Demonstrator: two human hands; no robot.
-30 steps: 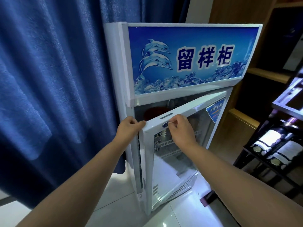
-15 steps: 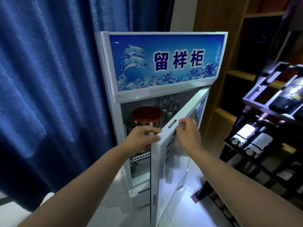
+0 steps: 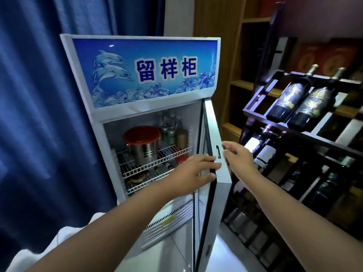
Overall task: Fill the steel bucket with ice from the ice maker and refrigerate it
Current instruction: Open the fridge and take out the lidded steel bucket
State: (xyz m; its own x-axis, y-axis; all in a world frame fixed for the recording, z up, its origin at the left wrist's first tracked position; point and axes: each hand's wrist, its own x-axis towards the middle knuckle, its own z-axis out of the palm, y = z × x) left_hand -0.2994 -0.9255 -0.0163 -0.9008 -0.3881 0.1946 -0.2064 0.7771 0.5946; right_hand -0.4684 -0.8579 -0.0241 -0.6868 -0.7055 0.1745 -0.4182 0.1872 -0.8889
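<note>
**Q:** Where is the bucket (image 3: pixel 146 152) sitting, and how is it looking?

**A:** It is standing upright on the upper wire shelf (image 3: pixel 176 152) inside the fridge (image 3: pixel 145 108), toward the left. Its steel wall is shining. A red lid (image 3: pixel 142 134) is covering the top, so the contents are not showing.

**Q:** What is surrounding it?

**A:** Bottles (image 3: pixel 169 132) are standing just right of it, farther back on the same shelf. A blue curtain (image 3: pixel 39 114) is hanging left of the fridge. A rack (image 3: pixel 306 132) is carrying wine bottles (image 3: pixel 288 99) at the right.

**Q:** Is anything standing in the way?

**A:** The door (image 3: pixel 213 130) is standing wide open at the right. The left hand (image 3: pixel 193 171) is reaching across the opening, right of the bucket and lower, with its fingers lying nearly straight over the door's edge. The right hand (image 3: pixel 238 159) is sitting at the door's outer face with its fingers loosely spread. Whether it is making contact cannot be told.
</note>
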